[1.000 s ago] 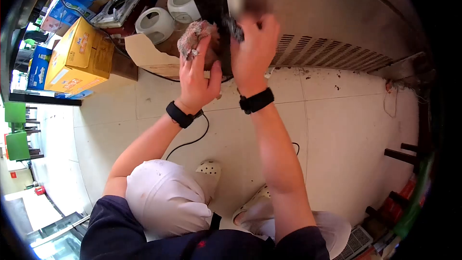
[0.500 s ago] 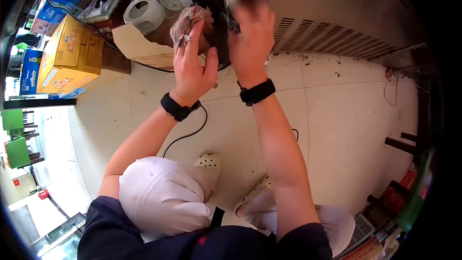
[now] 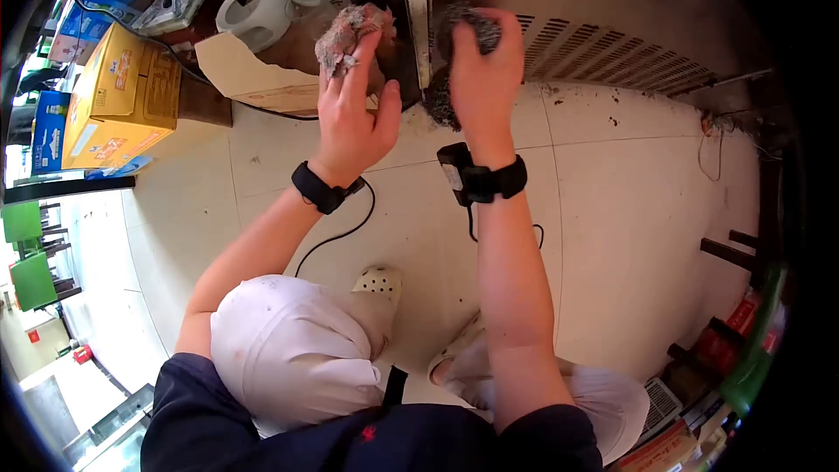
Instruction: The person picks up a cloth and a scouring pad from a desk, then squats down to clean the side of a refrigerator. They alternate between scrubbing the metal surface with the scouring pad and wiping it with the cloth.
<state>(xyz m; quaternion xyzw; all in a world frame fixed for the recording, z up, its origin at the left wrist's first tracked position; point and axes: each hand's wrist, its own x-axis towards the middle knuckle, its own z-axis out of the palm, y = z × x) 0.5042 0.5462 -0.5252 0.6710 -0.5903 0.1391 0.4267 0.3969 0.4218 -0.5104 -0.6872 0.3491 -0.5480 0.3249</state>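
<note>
While hands [image 3: 354, 118] [image 3: 485, 92] reach fwd, R fingers [image 3: 506, 24] bent

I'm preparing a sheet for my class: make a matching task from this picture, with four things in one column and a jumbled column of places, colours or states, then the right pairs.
Things
1. Left hand
2. Right hand
3. Yellow box
4. Left shoe

Places, colours, states
A. Cream, dotted with holes
B. Thumb and fingers around a dark wiry wad
C. Beside a blue box, near the picture's left edge
D. Fingers against a pinkish-grey clump, thumb spread away

Right pairs: 1-D, 2-B, 3-C, 4-A
</note>
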